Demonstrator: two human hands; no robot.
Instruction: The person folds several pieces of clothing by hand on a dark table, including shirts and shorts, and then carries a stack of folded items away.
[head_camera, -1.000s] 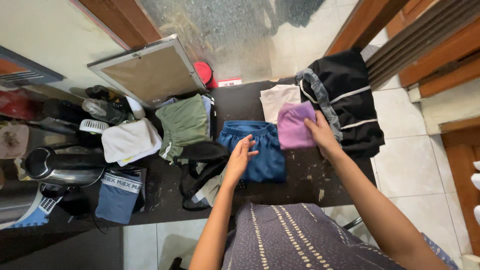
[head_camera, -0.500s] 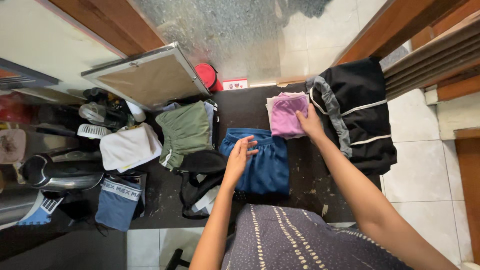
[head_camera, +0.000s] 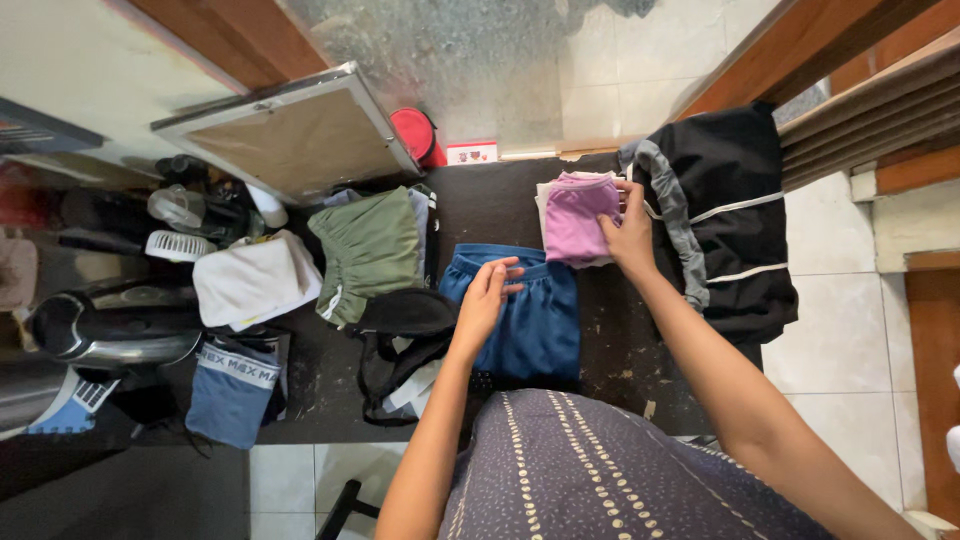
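Note:
A folded purple garment (head_camera: 575, 218) lies on top of a pale folded cloth (head_camera: 548, 190) at the back of the dark table (head_camera: 480, 205). My right hand (head_camera: 629, 232) rests on the purple garment's right edge, fingers pressed on it. In front lie blue shorts (head_camera: 530, 315), folded, with my left hand (head_camera: 487, 295) touching their waistband, fingers slightly apart. A black garment with grey and white trim (head_camera: 722, 215) lies just right of my right hand.
Green shorts (head_camera: 370, 250), a white folded cloth (head_camera: 255, 280), a black bag (head_camera: 400, 340) and blue folded briefs (head_camera: 235, 390) sit at the left. A framed board (head_camera: 285, 140), a small fan (head_camera: 180, 245) and a kettle (head_camera: 110, 330) crowd the far left. White tiled floor lies to the right.
My right hand carried the purple garment away from me and set it on the pale folded cloth. My left hand stayed on the blue shorts.

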